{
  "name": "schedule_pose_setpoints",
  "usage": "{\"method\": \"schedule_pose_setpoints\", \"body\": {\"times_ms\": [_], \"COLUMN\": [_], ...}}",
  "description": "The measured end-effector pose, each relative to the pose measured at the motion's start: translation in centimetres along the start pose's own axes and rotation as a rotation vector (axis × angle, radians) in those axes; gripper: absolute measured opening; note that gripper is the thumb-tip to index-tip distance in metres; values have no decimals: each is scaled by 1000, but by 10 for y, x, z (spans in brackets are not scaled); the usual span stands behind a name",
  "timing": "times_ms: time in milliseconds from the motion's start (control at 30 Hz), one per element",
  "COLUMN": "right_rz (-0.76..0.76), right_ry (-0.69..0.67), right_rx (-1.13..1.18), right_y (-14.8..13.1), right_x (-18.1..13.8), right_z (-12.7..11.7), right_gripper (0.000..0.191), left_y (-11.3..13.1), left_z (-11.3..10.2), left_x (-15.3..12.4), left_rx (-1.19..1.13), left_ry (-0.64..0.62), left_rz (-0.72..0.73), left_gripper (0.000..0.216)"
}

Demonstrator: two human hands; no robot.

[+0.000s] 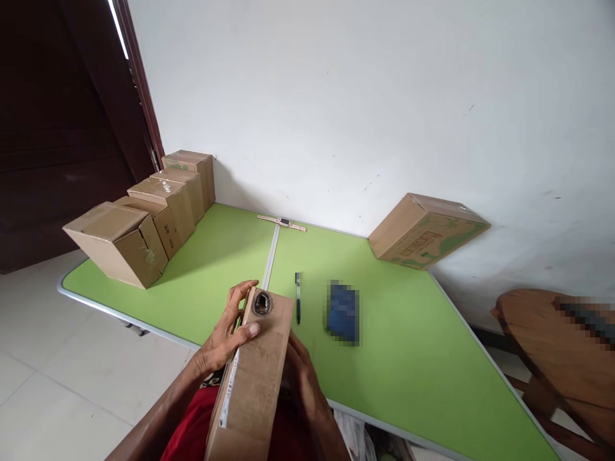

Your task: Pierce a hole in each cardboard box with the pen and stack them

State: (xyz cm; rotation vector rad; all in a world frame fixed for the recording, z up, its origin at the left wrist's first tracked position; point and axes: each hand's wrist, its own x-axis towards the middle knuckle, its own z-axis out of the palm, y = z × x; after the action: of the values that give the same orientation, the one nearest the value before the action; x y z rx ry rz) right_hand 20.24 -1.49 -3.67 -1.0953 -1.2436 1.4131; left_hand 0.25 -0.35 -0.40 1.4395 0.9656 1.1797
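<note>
Head view: L hand (pixel 225 339) grips a long brown carton (pixel 262 390) nr its far end, thumb on the upper face, fingers round the left side. R hand (pixel 303 374) holds same carton from its right side, fingertips partly hidden. Carton is tilted, far end over the near edge of the green folding table (pixel 408 365), rest reaching back over red cloth (pixel 195 413) on the person's lap. Dark ring (pixel 262 303) on upper face nr far end, just beyond L thumb; can't tell if hole or stuck-on item.

Black pen (pixel 298 301) lies just beyond carton, approx. mid-table; pixelated dark-blue item (pixel 343 314) to its right, a bit closer to near edge. Smartwatch w/ pinkish strap (pixel 285 222) at far edge, by the wall (pixel 336 96), where the metal seam strip (pixel 271 256) ends. Row of cardboard boxes (pixel 164 229) along table's left end, running to far-left corner. Green-printed carton (pixel 427 234) at far-right corner. Brown wooden stool (pixel 533 326) beyond right edge.
</note>
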Motion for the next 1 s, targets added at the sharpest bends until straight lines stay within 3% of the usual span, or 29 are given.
{"method": "schedule_pose_setpoints", "body": {"times_ms": [100, 200, 333, 533, 700, 900, 1000], "right_rz": [31, -94, -259, -298, -310, -319, -281], "right_ry": [165, 198, 72, 77, 89, 88, -9], "right_rx": [99, -89, -396, -490, -501, -517, -412], "right_y": [-15, -45, -76, -76, -80, -82, -77], "right_x": [11, 25, 33, 26, 27, 26, 28], "right_z": [-10, -12, -2, 13, 16, 16, 2], "right_gripper": [53, 69, 44, 34, 28, 25, 29], "left_y": [2, 6, 8, 15, 31, 38, 35], "left_z": [4, 13, 22, 19, 20, 17, 15], "left_x": [5, 12, 14, 10, 21, 23, 20], "left_rx": [17, 83, 112, 121, 295, 387, 356], "left_ry": [27, 52, 70, 156, 174, 84, 103], "left_rz": [-7, 22, -8, -46, 63, 99, 92], "left_gripper": [81, 80, 72, 55, 26, 25, 27]}}
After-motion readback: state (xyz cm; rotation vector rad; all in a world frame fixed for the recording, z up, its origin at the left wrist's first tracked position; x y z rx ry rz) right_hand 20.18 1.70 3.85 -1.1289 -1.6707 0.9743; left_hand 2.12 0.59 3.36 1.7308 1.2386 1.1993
